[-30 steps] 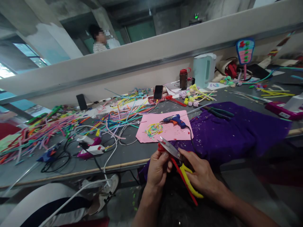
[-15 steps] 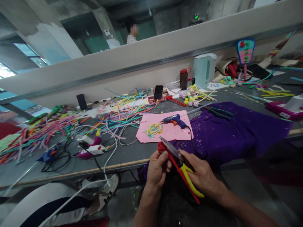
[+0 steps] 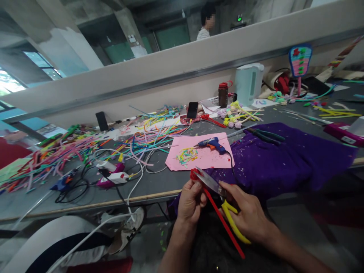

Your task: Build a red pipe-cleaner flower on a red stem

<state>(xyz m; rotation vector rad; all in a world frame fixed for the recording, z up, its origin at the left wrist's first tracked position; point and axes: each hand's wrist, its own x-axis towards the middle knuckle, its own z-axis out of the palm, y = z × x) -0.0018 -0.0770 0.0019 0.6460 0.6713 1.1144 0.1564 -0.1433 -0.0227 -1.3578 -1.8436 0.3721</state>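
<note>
My left hand (image 3: 190, 201) pinches a red fuzzy flower (image 3: 194, 174) whose long red stem (image 3: 224, 223) slants down to the right. Yellow-handled scissors (image 3: 234, 223) are in my right hand (image 3: 247, 210), its fingers wrapped round the handles. The scissor blades (image 3: 209, 181) point up and left, and their tips are at the flower. Just beyond my hands lies a pink sheet (image 3: 210, 161) with a blue glue gun (image 3: 212, 145) and a small heap of short coloured pieces (image 3: 187, 156) on it.
Purple cloth (image 3: 295, 163) with pliers (image 3: 267, 135) covers the table's right part. Pipe cleaners (image 3: 59, 153), cables and a power strip (image 3: 113, 178) lie left. A bottle (image 3: 223, 94), kettle (image 3: 249, 84) and phone (image 3: 192, 110) stand behind. Someone's leg (image 3: 65, 242) is at lower left.
The scissors have shifted slightly right and down, and their handles now stand apart from the red stem. Behind the partition, a person has moved right. The whole view has shifted slightly.
</note>
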